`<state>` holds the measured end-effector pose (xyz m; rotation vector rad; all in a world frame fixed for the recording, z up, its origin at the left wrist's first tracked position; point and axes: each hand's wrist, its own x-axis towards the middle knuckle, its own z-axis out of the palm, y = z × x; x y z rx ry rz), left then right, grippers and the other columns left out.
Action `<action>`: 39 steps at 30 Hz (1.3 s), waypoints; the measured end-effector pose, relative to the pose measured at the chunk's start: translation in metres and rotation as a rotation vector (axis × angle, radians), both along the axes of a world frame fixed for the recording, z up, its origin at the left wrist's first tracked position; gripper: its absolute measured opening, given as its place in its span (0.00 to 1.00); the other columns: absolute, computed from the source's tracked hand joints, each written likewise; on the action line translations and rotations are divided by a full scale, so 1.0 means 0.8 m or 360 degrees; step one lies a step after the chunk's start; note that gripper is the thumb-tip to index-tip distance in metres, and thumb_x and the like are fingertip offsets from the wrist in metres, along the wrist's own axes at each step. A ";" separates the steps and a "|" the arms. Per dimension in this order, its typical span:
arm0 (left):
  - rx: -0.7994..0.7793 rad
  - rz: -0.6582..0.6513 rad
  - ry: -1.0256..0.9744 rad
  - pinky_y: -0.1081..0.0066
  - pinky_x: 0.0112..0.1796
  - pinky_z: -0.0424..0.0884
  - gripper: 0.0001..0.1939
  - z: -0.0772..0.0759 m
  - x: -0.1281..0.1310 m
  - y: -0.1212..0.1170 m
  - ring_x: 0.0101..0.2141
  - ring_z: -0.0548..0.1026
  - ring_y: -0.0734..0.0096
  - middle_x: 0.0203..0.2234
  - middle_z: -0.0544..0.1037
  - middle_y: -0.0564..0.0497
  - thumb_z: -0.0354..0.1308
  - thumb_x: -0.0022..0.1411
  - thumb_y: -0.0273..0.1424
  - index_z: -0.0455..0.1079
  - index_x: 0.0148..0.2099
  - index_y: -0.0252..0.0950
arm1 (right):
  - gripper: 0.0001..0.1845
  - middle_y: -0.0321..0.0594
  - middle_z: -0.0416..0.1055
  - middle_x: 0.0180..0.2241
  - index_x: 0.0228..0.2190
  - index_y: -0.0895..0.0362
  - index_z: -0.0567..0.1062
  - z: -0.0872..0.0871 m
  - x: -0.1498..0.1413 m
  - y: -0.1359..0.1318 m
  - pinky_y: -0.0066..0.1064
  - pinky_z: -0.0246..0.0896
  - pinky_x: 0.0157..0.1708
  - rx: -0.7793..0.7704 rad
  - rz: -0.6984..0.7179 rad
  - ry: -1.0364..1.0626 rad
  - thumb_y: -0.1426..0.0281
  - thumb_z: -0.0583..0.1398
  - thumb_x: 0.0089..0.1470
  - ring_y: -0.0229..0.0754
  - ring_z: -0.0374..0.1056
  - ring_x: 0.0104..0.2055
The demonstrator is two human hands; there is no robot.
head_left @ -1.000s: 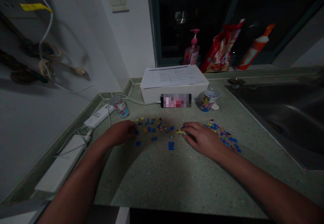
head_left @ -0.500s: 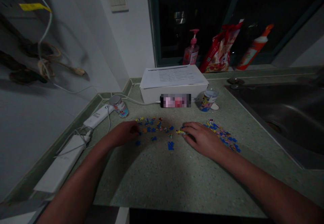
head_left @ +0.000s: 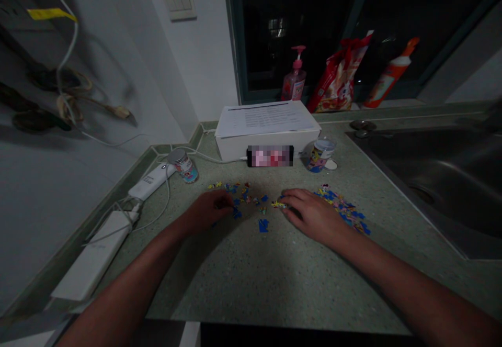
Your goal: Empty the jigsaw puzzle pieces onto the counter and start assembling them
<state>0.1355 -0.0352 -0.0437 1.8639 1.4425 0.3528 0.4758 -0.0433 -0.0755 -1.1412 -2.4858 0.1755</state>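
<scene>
Small jigsaw puzzle pieces [head_left: 246, 195] in blue, yellow and other colours lie scattered on the speckled green counter. My left hand [head_left: 212, 210] is over the left part of them, its fingers curled together in a pinch; whatever is between the fingertips is hidden. My right hand [head_left: 311, 212] rests on the counter, thumb and fingertips closed on a yellow-and-white puzzle piece [head_left: 278, 205]. Apart from both hands, a small blue joined section [head_left: 263, 225] lies nearer me. Beyond my right hand spreads a denser pile of pieces [head_left: 347, 210].
A phone [head_left: 270, 156] leans against a white box [head_left: 231, 145] with a printed sheet on top. Cans stand either side: a lidded one [head_left: 184, 166] and an opened one [head_left: 319, 154]. White power strips [head_left: 96, 255] and cables line the left wall; a sink [head_left: 439, 185] is at right.
My left hand has moved right across the scattered pieces, now covering some that showed before. My right hand stays almost where it was. The whole view has shifted slightly.
</scene>
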 end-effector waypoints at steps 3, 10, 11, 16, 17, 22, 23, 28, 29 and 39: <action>-0.0002 0.0037 -0.0108 0.64 0.44 0.76 0.10 -0.002 0.006 -0.002 0.40 0.81 0.61 0.39 0.84 0.47 0.63 0.63 0.34 0.77 0.46 0.36 | 0.12 0.50 0.79 0.54 0.50 0.55 0.81 -0.001 0.000 0.000 0.49 0.76 0.53 0.0000 0.0002 -0.0006 0.72 0.60 0.69 0.53 0.77 0.53; -0.0010 0.0071 -0.0097 0.62 0.47 0.77 0.11 -0.002 0.008 -0.001 0.43 0.81 0.61 0.43 0.85 0.46 0.61 0.66 0.33 0.77 0.50 0.37 | 0.11 0.47 0.79 0.53 0.49 0.53 0.81 -0.003 0.000 0.000 0.47 0.76 0.53 0.0029 -0.0018 -0.0006 0.73 0.61 0.68 0.51 0.77 0.51; -0.0005 0.0062 -0.0067 0.62 0.47 0.76 0.11 -0.001 0.009 -0.002 0.43 0.81 0.61 0.43 0.85 0.46 0.61 0.66 0.32 0.78 0.49 0.37 | 0.11 0.47 0.79 0.53 0.49 0.52 0.81 -0.003 0.000 0.000 0.47 0.76 0.53 0.0029 -0.0019 -0.0009 0.73 0.62 0.67 0.51 0.77 0.51; 0.0018 0.0002 0.0120 0.65 0.42 0.74 0.09 -0.001 0.024 -0.012 0.39 0.79 0.63 0.39 0.84 0.48 0.59 0.67 0.30 0.79 0.46 0.38 | 0.11 0.47 0.79 0.53 0.49 0.53 0.81 -0.003 0.000 0.000 0.46 0.76 0.53 0.0013 -0.0009 -0.0042 0.72 0.61 0.68 0.51 0.77 0.52; 0.0030 -0.0015 0.0137 0.65 0.42 0.74 0.09 -0.001 0.027 -0.014 0.38 0.79 0.63 0.39 0.84 0.49 0.58 0.67 0.29 0.79 0.46 0.38 | 0.11 0.48 0.79 0.54 0.49 0.54 0.81 -0.003 0.001 0.000 0.47 0.76 0.53 0.0009 -0.0008 -0.0041 0.72 0.61 0.68 0.51 0.77 0.52; 0.0070 -0.0185 0.0092 0.63 0.44 0.74 0.09 0.001 0.037 -0.025 0.39 0.79 0.61 0.40 0.84 0.49 0.59 0.67 0.28 0.80 0.45 0.40 | 0.12 0.48 0.79 0.54 0.49 0.53 0.81 -0.002 0.000 0.000 0.47 0.76 0.53 0.0003 -0.0008 -0.0020 0.73 0.61 0.68 0.52 0.77 0.52; 0.0067 -0.0218 0.0085 0.62 0.45 0.74 0.08 0.001 0.038 -0.026 0.40 0.79 0.61 0.41 0.84 0.49 0.59 0.67 0.28 0.80 0.45 0.41 | 0.12 0.48 0.79 0.54 0.49 0.54 0.81 -0.002 0.000 0.000 0.48 0.76 0.53 0.0002 -0.0004 -0.0017 0.73 0.61 0.68 0.52 0.77 0.52; 0.0148 -0.0247 0.0114 0.58 0.48 0.74 0.09 -0.008 0.043 -0.026 0.43 0.79 0.57 0.42 0.84 0.48 0.59 0.69 0.29 0.80 0.45 0.42 | 0.11 0.49 0.79 0.53 0.49 0.55 0.81 -0.002 0.000 0.000 0.48 0.76 0.53 0.0000 0.0005 -0.0024 0.72 0.60 0.69 0.52 0.77 0.52; 0.0163 -0.0236 0.0119 0.58 0.48 0.74 0.09 -0.011 0.045 -0.026 0.43 0.79 0.57 0.42 0.84 0.47 0.59 0.69 0.29 0.80 0.46 0.42 | 0.11 0.49 0.79 0.53 0.49 0.55 0.81 -0.002 0.000 0.000 0.48 0.76 0.53 -0.0003 0.0004 -0.0028 0.72 0.60 0.69 0.52 0.77 0.52; 0.0357 -0.0162 0.0091 0.58 0.48 0.71 0.09 -0.025 0.063 -0.023 0.41 0.78 0.57 0.39 0.83 0.46 0.59 0.68 0.25 0.80 0.44 0.39 | 0.09 0.47 0.80 0.47 0.48 0.55 0.81 0.004 -0.015 -0.016 0.47 0.76 0.51 -0.0092 0.0073 0.0064 0.71 0.61 0.70 0.53 0.77 0.51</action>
